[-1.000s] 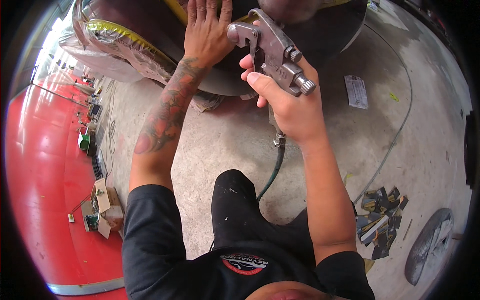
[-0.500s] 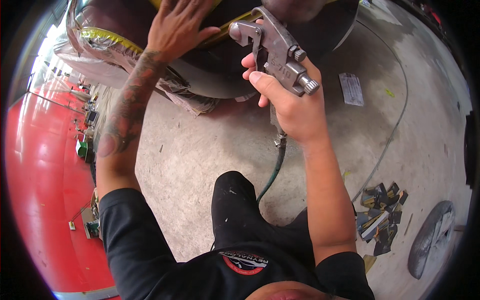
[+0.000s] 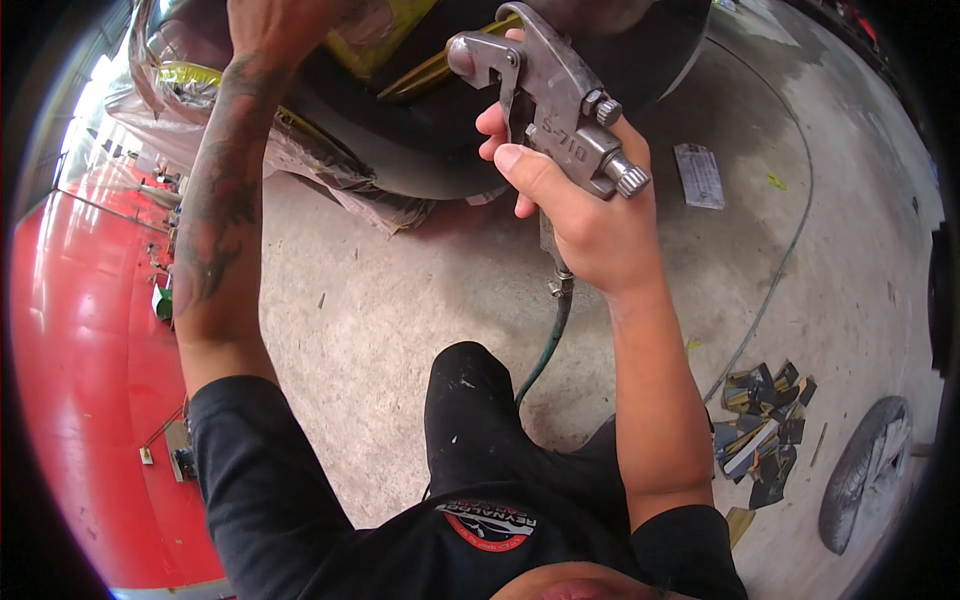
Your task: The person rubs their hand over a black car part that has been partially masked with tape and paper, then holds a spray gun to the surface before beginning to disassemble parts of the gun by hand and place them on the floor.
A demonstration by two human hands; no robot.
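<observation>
A metal spray gun (image 3: 565, 120) is gripped in my right hand (image 3: 595, 220), its handle in my palm and my thumb across its side. Fingertips show by the trigger. A dark green hose (image 3: 553, 335) hangs from the bottom of the handle. At the upper left, my left hand (image 3: 275, 25) is over the dark curved car panel (image 3: 420, 155), its fingers cut off by the frame's top edge. Whether it touches the panel cannot be seen. Yellow masking tape (image 3: 425, 75) and crumpled plastic sheeting (image 3: 240, 135) line parts of the bodywork.
On the concrete floor (image 3: 340, 330) to the right are a pile of used sandpaper pieces (image 3: 765, 430), a grey flat sheet (image 3: 699, 177) and a thin hose (image 3: 800, 230). A tire (image 3: 865, 475) lies farther right. A glossy red surface (image 3: 80, 400) fills the left side.
My left hand has moved up and to the left, and its fingers have left the picture. My right hand and the spray gun have barely shifted.
</observation>
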